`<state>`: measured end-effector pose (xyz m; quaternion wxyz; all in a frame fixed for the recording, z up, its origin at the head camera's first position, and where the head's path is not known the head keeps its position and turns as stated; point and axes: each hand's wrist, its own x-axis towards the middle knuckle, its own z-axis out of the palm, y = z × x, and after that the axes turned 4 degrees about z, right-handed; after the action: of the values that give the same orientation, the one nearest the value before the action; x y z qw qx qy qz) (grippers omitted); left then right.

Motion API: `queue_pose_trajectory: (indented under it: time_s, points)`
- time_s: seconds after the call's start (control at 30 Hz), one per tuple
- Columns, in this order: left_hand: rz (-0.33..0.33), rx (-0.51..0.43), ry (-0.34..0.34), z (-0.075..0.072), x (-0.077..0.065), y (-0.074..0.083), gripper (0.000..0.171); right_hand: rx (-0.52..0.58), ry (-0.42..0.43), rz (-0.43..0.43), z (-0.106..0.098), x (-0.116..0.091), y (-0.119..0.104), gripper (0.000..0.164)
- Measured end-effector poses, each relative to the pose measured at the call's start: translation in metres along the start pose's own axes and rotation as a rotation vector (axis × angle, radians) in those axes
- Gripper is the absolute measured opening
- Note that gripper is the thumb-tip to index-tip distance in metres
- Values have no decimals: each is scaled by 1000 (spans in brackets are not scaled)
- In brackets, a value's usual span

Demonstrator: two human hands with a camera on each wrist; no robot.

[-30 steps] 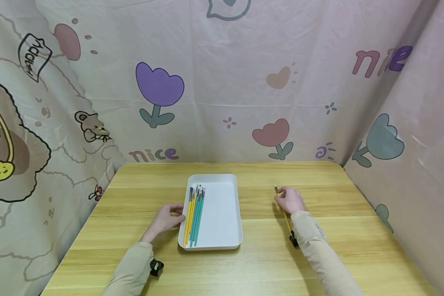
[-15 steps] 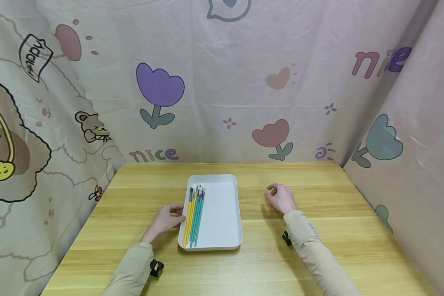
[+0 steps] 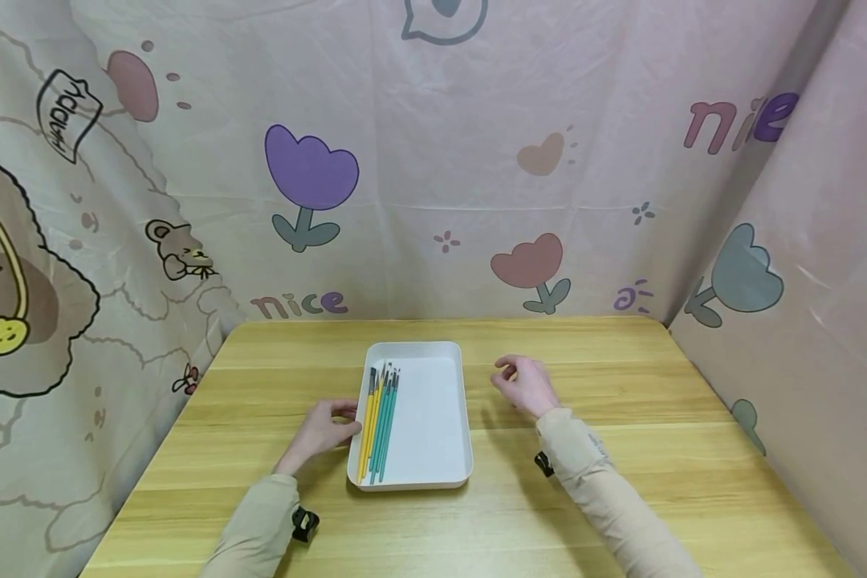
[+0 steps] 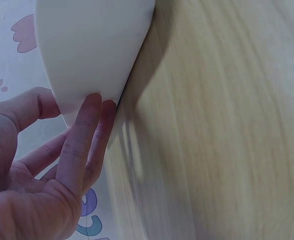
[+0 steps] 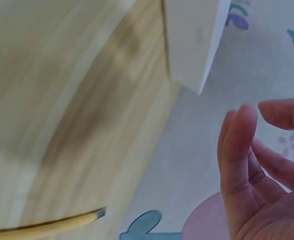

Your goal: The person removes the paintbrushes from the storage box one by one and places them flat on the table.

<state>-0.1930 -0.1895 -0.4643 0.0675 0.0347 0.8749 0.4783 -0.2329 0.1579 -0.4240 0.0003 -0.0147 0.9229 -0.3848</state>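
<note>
At the centre of a worktop, a white tray, long axis running from twelve to six o'clock. Inside, along the nine o'clock wall, yellow-handled brushes; just beside them, toward three o'clock, green-handled brushes, all with dark tips toward twelve. At the tray's nine o'clock rim, the left hand, pinching the wall between thumb and fingers. Near the tray, between two and three o'clock, the right hand, fingers loosely bent and holding nothing. In the right wrist view, between seven and eight o'clock, a yellow rod with a grey tip, apart from the fingers and apparently on the worktop; possibly another brush. Step in hand, as judged: setting brushes in a row while bracing the tray. For a good result, brace lightly and low, without tipping; grasp each brush by the handle, clear of the bristles; lower rather than drop, parallel to the row, to limit rolling and crossing. Materials: tray smooth, matt, probably plastic, rectangular with rounded corners and low walls; handles slim, straight, probably lacquered wood; worktop pale, wood-grained, faintly glossy; beyond, at twelve o'clock, a soft, lightly creased printed cloth.
</note>
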Motion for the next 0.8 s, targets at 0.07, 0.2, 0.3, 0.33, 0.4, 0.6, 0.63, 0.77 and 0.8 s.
queue_pose_trajectory:
  time_s: [0.07, 0.2, 0.3, 0.33, 0.4, 0.6, 0.63, 0.77, 0.8]
  points:
    - [1, 1, 4, 0, 0, 0, 45, 13, -17, -5, 3, -1, -7, 37]
    - [7, -6, 4, 0, 0, -1, 46, 30, -53, -20, 11, -4, -19, 36]
    - [8, -17, 4, 1, 0, -2, 47, 34, -79, -31, 17, -5, -28, 36]
    - [10, -17, 3, 1, 0, -2, 47, 32, -86, -34, 19, -5, -31, 36]
    - [13, -16, 4, 1, 0, -2, 46, 28, -96, -41, 23, -5, -36, 36]
    - [9, -6, 6, 0, 1, -2, 45, 47, -158, -72, 37, -4, -49, 39]
    - [8, -6, 6, 0, 1, -2, 45, 45, -171, -78, 39, -4, -51, 39]
    - [8, -1, 5, 0, 1, -2, 45, 23, -213, -101, 48, -1, -58, 40]
    - [8, 0, 5, 0, 1, -2, 46, 23, -224, -106, 51, 0, -60, 40]
